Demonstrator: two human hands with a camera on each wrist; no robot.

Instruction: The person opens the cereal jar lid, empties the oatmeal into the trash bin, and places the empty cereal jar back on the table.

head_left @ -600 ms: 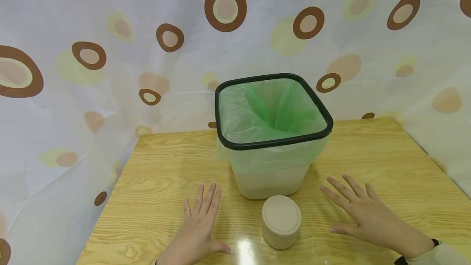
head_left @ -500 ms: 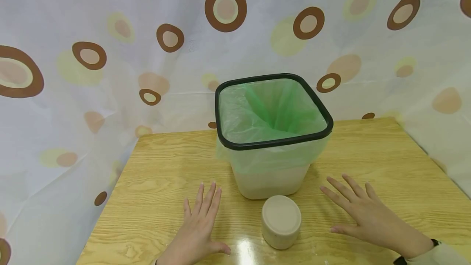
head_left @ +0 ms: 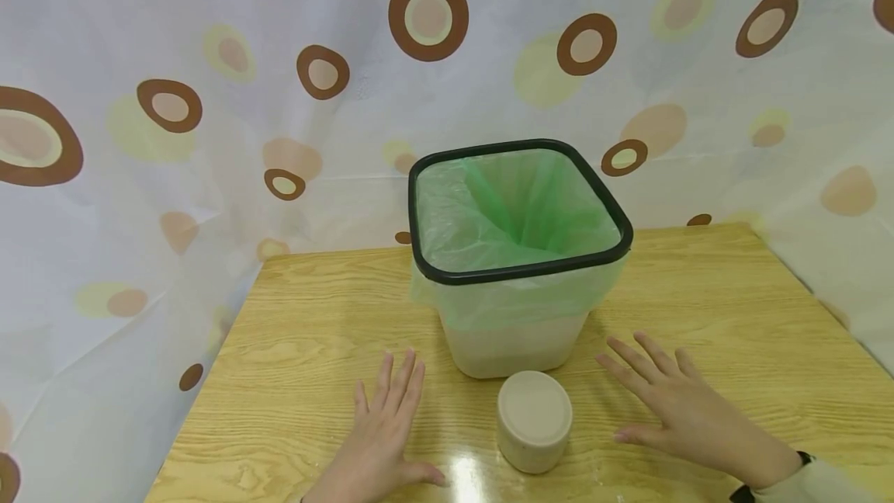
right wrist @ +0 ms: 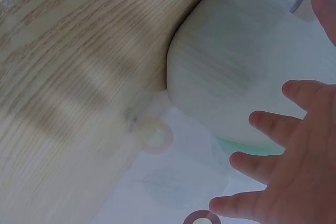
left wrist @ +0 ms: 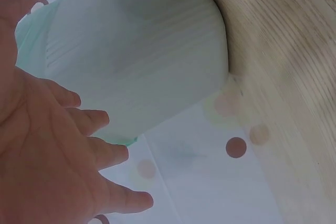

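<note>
A beige, round, lidded-looking container stands on the table between my two hands. To its left, my left hand is held with straight, spread fingers, nothing in it. My right hand, also with spread fingers and holding nothing, is to the container's right. Right behind the container stands a pale trash can with a black rim. A thin green trash bag lines it and folds over outside. Both wrist views show a palm beside the trash can's pale wall.
The wood-grain table extends around the trash can. A white sheet with brown and yellow ovals rises behind the table and along its sides. A bright reflection lies on the tabletop near the left thumb.
My right hand has shifted a little left, closer to the container. My left hand has moved slightly right and toward me. The container and trash can stay put.
</note>
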